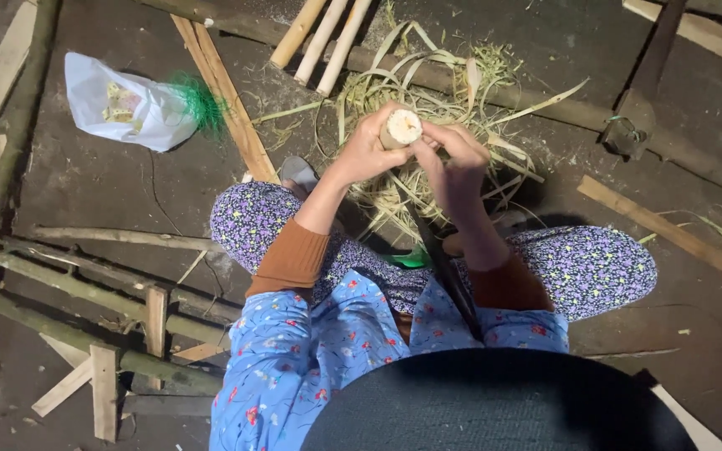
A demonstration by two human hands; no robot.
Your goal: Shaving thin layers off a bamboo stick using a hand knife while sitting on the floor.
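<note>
A crumpled white plastic bag [123,104], yellow-printed pack inside, lies on the ground at ten o'clock, green netting [202,102] beside it.

A single head-worn camera looks almost straight down from above the person, so the dark hat brim [495,405] fills the bottom edge and the flowered sleeves run up from it toward the middle. It sits close over the body, with the knees just above the brim and the dirt floor [102,188] spreading beyond them to every frame edge. No second view shares the scene.
</note>
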